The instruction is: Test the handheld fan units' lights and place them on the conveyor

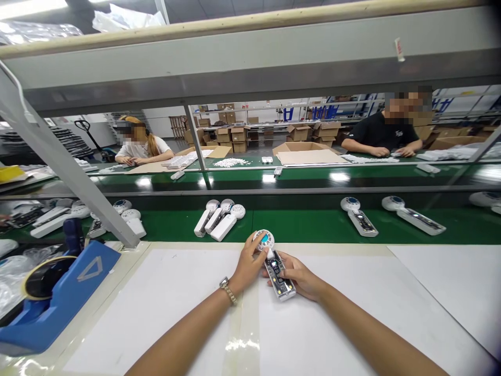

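Note:
A white handheld device with a round head and an open body showing its dark circuit board is held above the white table sheet. My left hand grips its round head, fingers over the blue centre. Around the upper part of the body, my right hand is closed, its thumb on the circuit board. Beyond my hands, a group of similar devices lies on the green belt. Two more, an open-bodied device and another one, lie further right on the belt.
A blue tape dispenser stands at the left beside a slanted metal post. More devices crowd the belt's left end. An overhead shelf spans the view. Two people work across the line, near cardboard boxes.

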Motion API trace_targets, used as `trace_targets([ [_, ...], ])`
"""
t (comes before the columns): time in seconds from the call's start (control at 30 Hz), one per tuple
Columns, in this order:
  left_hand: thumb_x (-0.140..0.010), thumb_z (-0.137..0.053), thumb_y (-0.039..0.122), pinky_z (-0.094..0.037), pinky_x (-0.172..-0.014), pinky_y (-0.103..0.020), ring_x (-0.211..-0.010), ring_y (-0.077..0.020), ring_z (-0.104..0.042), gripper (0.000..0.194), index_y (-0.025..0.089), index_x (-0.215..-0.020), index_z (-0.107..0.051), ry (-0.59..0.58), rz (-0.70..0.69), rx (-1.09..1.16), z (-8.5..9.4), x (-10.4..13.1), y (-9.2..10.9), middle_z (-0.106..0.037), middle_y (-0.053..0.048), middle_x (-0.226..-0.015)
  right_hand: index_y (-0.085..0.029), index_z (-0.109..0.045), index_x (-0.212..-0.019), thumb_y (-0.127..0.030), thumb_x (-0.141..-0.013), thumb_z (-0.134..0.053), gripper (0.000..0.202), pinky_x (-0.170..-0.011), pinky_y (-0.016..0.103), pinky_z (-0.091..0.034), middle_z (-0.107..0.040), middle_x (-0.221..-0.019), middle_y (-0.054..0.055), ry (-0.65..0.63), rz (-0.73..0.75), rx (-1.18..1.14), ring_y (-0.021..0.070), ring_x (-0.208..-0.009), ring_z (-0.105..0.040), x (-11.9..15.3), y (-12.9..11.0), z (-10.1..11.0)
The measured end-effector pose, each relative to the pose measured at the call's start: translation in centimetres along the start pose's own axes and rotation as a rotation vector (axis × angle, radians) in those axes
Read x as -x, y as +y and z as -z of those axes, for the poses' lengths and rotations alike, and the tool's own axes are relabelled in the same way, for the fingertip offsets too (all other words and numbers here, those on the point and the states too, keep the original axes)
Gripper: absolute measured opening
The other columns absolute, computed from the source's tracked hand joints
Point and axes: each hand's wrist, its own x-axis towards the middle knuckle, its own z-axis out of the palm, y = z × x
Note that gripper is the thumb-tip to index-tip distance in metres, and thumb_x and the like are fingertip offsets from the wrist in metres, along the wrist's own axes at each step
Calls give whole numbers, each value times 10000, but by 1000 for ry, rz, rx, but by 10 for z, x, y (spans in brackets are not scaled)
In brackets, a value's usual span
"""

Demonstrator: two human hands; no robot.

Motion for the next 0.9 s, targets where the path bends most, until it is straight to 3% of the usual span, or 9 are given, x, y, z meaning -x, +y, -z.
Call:
trace_targets([
  [0.9, -874, -451, 333, -360, -995, -352, -1257, -229, -322, 413, 271, -1281, -425, -6, 22, -49, -1, 2, 0, -296, -64, -1383, -193, -500, -1134, -94, -634, -642, 529, -770, 372, -503, -627, -1030, 83, 32, -16, -78, 258, -953, -612, -2, 1, -1],
])
